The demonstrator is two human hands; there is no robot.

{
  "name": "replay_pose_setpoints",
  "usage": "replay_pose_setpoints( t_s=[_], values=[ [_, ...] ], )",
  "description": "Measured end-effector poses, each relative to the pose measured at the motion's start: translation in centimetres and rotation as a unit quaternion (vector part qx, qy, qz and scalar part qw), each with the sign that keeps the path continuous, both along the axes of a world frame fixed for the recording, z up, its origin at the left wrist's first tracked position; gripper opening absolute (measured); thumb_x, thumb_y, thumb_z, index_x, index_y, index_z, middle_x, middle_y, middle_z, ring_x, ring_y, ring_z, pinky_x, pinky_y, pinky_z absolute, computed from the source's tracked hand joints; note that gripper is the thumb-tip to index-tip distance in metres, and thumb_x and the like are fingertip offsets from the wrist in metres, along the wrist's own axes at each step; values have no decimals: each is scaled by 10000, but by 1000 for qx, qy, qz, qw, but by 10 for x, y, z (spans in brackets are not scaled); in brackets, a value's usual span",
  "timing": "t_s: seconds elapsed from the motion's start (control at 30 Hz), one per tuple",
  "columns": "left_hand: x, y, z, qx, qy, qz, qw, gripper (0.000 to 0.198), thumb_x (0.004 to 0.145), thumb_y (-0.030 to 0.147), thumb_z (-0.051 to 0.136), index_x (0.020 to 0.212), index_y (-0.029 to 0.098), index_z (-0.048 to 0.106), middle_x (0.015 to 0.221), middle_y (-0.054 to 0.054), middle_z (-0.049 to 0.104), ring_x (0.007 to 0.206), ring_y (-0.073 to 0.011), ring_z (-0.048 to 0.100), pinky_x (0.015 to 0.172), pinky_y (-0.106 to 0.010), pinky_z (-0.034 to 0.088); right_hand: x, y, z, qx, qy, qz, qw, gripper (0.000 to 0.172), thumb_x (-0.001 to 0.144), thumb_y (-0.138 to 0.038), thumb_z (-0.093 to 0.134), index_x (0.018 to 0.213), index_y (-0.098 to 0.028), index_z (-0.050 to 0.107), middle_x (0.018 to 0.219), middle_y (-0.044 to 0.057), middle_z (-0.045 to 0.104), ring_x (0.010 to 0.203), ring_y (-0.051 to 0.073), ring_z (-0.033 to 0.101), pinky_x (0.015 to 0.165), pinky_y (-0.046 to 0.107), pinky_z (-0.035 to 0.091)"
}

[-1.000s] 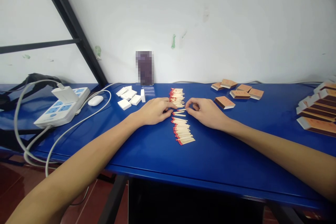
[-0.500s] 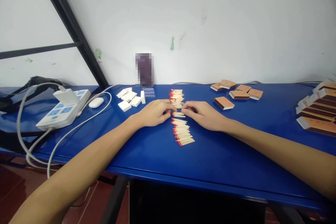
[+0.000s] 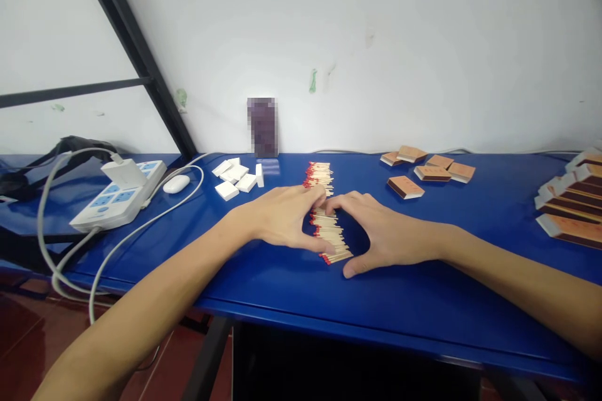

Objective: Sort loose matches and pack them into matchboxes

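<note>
A column of red-tipped matches point(image 3: 332, 235) lies on the blue table, its heads toward the left. Over the column's middle is my left hand point(image 3: 292, 216), thumb and index finger spread, the thumb on the matches near the lower end. My right hand point(image 3: 385, 232) curves at the column's right side with thumb and index finger wide apart; its index fingertip is by the left fingertips, and its thumb rests near the lower end. Neither hand shows anything gripped. The fingers partly hide the middle matches.
White small boxes point(image 3: 235, 173) lie left of the matches. Several matchboxes point(image 3: 405, 187) are at the back right, with a matchbox stack point(image 3: 571, 225) at the far right. A power strip point(image 3: 117, 200), white cables and a white rounded case point(image 3: 176, 184) occupy the left.
Both hands have opened, their thumbs moving toward the table's front edge. The gap around the middle matches has closed up, and the lower matches now lie nearer the upper group.
</note>
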State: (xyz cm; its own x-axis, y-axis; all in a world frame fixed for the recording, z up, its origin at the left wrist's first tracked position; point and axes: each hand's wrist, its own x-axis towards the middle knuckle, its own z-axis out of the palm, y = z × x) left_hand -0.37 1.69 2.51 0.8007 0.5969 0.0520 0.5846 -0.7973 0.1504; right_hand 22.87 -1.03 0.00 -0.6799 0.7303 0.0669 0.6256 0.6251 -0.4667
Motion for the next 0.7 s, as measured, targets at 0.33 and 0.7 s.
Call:
replay_pose_setpoints(
  t_s=[0.33, 0.7],
  values=[
    [3, -2, -3, 42, 1, -47, 998, 368, 778, 469, 653, 974, 184, 527, 820, -17, 601, 695, -162, 546, 611, -300, 400, -11, 2, -9, 44, 37, -26, 998, 364, 855, -494, 593, 1102, -230, 546, 1107, 80, 634, 998, 264, 533, 852, 421, 422],
    [1, 3, -3, -10, -44, -72, 996, 181, 783, 274, 583, 789, 202, 418, 695, 23, 524, 592, -114, 464, 549, -274, 333, -14, 5, -18, 111, 56, -30, 992, 215, 880, -369, 594, 1057, -247, 588, 1005, 49, 669, 924, 231, 578, 825, 381, 430]
  ],
)
